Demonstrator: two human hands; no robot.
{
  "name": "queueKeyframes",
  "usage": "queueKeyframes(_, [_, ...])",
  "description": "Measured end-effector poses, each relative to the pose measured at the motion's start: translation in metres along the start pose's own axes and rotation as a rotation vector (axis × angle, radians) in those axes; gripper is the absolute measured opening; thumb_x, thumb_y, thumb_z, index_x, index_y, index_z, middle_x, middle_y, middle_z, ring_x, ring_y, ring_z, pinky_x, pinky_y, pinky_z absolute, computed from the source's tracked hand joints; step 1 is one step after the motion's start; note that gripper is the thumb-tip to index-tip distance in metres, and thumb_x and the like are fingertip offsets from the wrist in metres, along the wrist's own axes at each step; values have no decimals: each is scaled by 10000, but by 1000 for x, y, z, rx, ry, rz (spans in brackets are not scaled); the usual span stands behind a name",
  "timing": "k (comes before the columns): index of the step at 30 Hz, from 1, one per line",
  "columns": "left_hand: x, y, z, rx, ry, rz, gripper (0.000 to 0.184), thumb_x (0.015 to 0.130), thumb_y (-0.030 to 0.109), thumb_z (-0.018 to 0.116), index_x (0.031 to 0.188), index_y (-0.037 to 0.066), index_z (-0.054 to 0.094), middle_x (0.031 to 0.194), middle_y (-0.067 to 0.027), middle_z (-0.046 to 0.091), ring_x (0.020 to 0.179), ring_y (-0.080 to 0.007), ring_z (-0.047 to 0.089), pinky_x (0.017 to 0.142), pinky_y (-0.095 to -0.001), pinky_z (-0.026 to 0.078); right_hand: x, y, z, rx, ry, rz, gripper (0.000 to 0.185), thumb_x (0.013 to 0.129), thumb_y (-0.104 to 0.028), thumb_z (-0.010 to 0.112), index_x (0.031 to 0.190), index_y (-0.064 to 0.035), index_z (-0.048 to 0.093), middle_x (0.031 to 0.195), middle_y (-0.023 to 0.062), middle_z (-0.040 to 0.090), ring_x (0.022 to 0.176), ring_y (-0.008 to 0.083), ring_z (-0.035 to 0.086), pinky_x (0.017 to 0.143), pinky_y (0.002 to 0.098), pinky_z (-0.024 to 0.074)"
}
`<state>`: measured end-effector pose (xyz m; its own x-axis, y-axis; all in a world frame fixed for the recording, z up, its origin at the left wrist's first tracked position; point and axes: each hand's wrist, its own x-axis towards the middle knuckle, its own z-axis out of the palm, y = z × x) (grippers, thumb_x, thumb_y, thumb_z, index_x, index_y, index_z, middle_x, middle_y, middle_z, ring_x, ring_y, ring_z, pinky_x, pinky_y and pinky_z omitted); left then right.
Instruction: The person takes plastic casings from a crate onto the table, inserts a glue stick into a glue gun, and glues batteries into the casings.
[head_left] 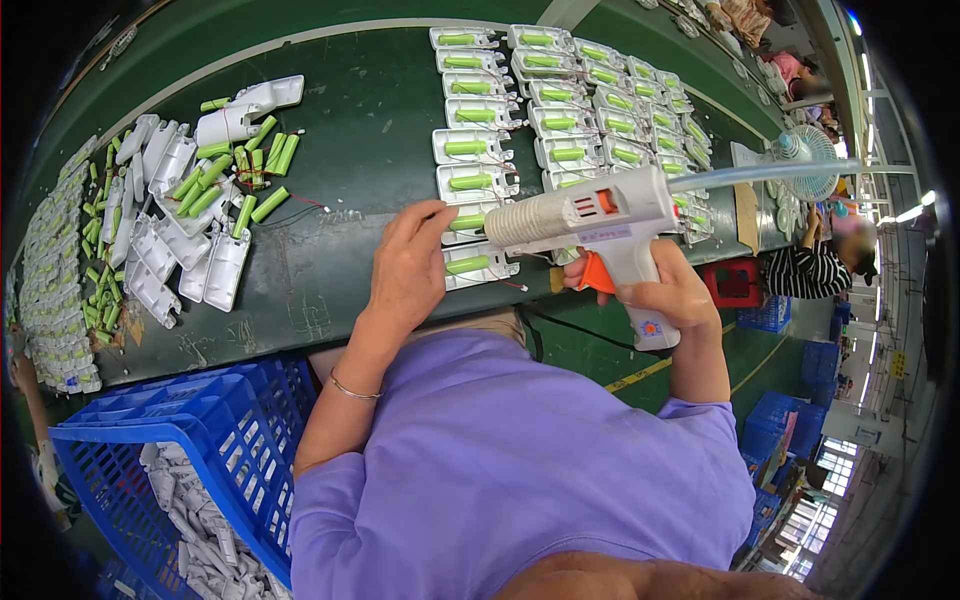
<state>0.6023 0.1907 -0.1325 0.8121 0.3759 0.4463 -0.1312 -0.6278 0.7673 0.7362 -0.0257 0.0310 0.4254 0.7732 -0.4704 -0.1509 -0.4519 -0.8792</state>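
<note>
In my right hand (665, 295) is a white hot glue gun (625, 225) with an orange trigger, its nozzle end pointing left. A clear glue stick (765, 175) sticks out of its rear. My left hand (410, 260) has its fingers bent together at the left end of a green battery (466, 222), which lies in a white plastic shell. How firmly they grip it is hard to see. Nearest me in that column is another shell (490, 272) with a green battery (467, 265) and thin wires. The gun hides part of the shells behind it.
Columns of battery-filled shells (560, 95) cover the middle and right of the green table (350, 130). Loose batteries (205, 185) and shells (155, 245) are heaped at left. A blue crate (190, 425) of white parts stands below. A fan (805, 160) and co-workers are at right.
</note>
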Motion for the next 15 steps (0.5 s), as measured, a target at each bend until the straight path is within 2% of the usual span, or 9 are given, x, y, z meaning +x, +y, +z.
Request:
queueKeyframes(1, [-2,2,-2,-9,37,-16,344,706,-107,559,1025,2,628,1032,-129,577,919,-314,564,817,-393,455,-3,0,1,7,18,-15,609,673,-103,565,1229,119,452,1105,218,618,1022,276,617,800,311,491])
queueKeyframes(3, [-7,10,-12,-19,63,-36,336,714,-85,580,1034,8,628,1032,-124,575,917,-309,560,809,-388,453,-11,4,2,4,10,-12,622,672,-102,564,1242,112,440,1102,219,616,1023,277,616,799,314,492])
queueKeyframes(5, [-12,21,-26,-38,-53,4,338,705,-3,672,1039,29,632,1028,-108,574,910,-291,547,791,-375,449,-18,11,1,-11,-13,-16,640,678,-98,564,1267,103,413,1069,206,618,1004,261,614,796,314,492])
queueKeyframes(6, [-17,20,-25,-35,-75,21,410,658,93,767,1044,50,636,1018,-92,570,901,-275,536,779,-364,441,-21,13,0,-6,-10,-14,640,678,-98,564,1267,103,413,1069,206,618,1004,261,614,796,314,492])
queueKeyframes(8, [-23,22,-24,2,-99,25,426,647,113,782,1044,52,638,1015,-87,568,893,-271,535,776,-365,439,-24,16,-1,-94,-24,80,621,676,-90,573,1249,103,432,1039,184,622,972,244,610,821,320,479])
queueKeyframes(15, [-30,15,-19,55,-114,-1,390,659,110,777,1023,69,645,1005,-63,568,828,-230,533,761,-358,426,-23,25,-1,-128,-27,66,572,667,-86,591,1199,94,482,998,163,628,950,234,603,846,328,451])
